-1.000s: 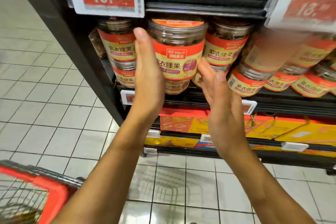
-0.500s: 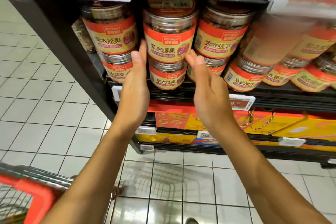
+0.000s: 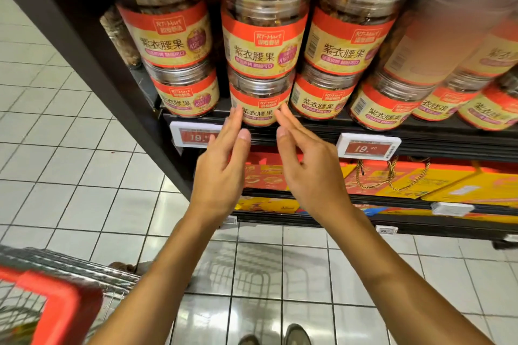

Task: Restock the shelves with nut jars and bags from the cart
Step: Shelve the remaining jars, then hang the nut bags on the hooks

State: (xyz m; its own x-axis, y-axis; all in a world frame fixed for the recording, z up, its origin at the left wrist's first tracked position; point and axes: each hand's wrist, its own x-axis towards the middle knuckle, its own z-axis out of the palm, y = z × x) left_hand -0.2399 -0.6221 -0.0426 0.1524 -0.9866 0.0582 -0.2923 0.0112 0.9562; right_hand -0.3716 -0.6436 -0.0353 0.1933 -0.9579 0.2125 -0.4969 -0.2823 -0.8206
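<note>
Clear nut jars with red and cream labels stand two high on the black shelf (image 3: 420,137). The middle upper jar (image 3: 265,36) sits on a lower jar (image 3: 259,101). My left hand (image 3: 221,168) and my right hand (image 3: 305,165) hover just below and in front of the lower middle jar. Their fingers are straight and hold nothing. The fingertips reach the lower jar's bottom edge; I cannot tell whether they touch it. The red-handled wire cart (image 3: 56,297) is at the bottom left.
Price tags (image 3: 367,147) hang on the shelf edge. More jars (image 3: 350,36) fill the row to the right, and another stack (image 3: 171,36) stands on the left. Orange and yellow gift boxes (image 3: 420,179) lie on the shelf below. White tiled floor (image 3: 70,148) lies to the left.
My left hand let go of the jar, which now stands on the stack. Both hands dropped from the upper jar's sides to below the lower jar.
</note>
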